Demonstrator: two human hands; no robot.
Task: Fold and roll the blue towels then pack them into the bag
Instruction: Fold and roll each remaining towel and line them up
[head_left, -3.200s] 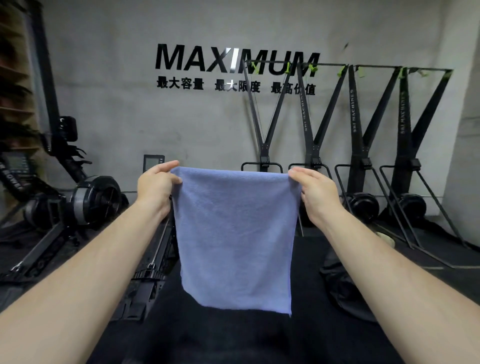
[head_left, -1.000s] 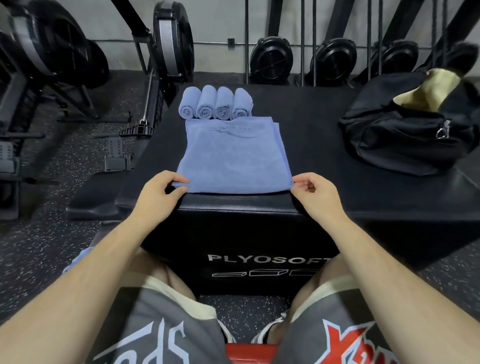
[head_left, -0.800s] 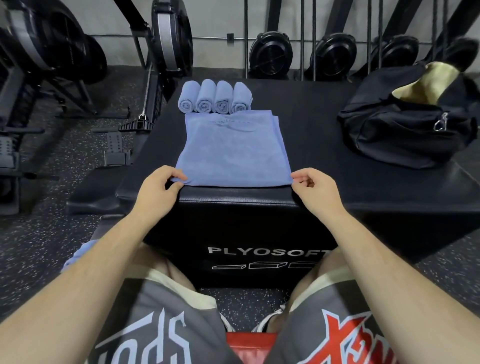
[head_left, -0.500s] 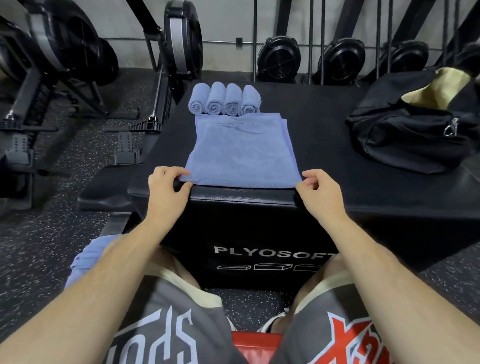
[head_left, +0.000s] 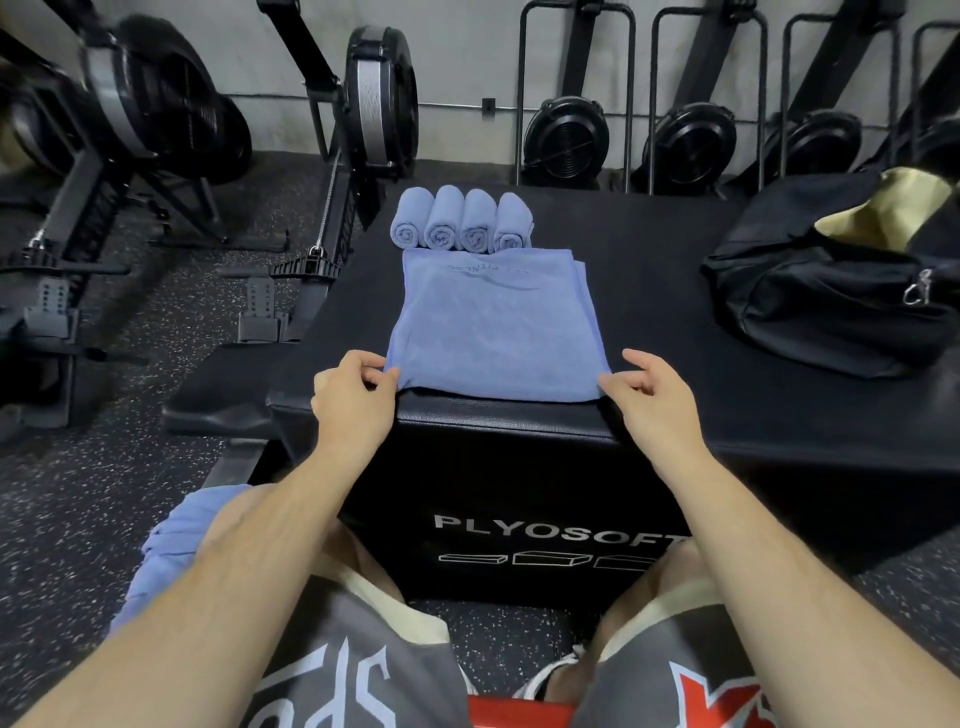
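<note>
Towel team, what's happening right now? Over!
Left hand and right hand each pinch a near corner of the folded towel. It lies flat on the box. Four rolled towels behind it; bag open, nothing blocking.

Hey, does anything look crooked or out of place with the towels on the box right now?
Slightly: the folded towel has an under-layer sticking out past its right edge, so the layers aren't aligned. The four rolled towels sit neatly.

- Black box (head_left: 519, 519) printed "PLYOSOFT" on its near face.
- Rowing machines (head_left: 379, 104) on the speckled floor (head_left: 78, 519) to the left.
- Black fan wheels (head_left: 566, 137) in a row along the grey wall (head_left: 467, 52).
- Grey shorts (head_left: 363, 675) with lettering.
</note>
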